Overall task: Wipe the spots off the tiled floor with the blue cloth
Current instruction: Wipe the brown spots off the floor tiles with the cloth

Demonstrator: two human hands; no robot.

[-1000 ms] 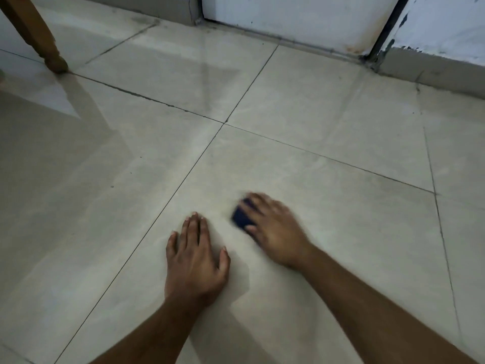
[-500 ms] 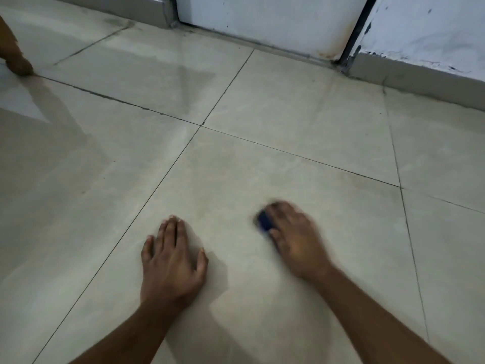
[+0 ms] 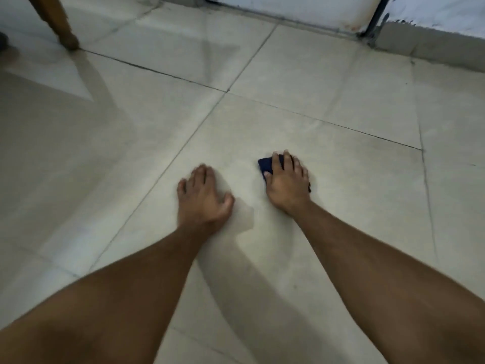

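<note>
The dark blue cloth (image 3: 265,164) lies bunched on a beige floor tile (image 3: 341,195), mostly covered by my right hand (image 3: 287,179). That hand presses it flat against the floor with its fingers laid over it; only the cloth's left corner and a sliver at the right show. My left hand (image 3: 203,198) rests palm down on the same tile, a hand's width to the left of the cloth, fingers spread. No distinct spots are visible on the tile near the cloth.
A brown wooden furniture leg (image 3: 59,24) stands at the far left. A white door (image 3: 288,9) and a grey skirting (image 3: 433,46) run along the back. Dark grout lines (image 3: 322,122) cross the tiled floor.
My right hand with the cloth has slid away from me and a little toward the left hand. The view has pulled back, so both forearms show more.
</note>
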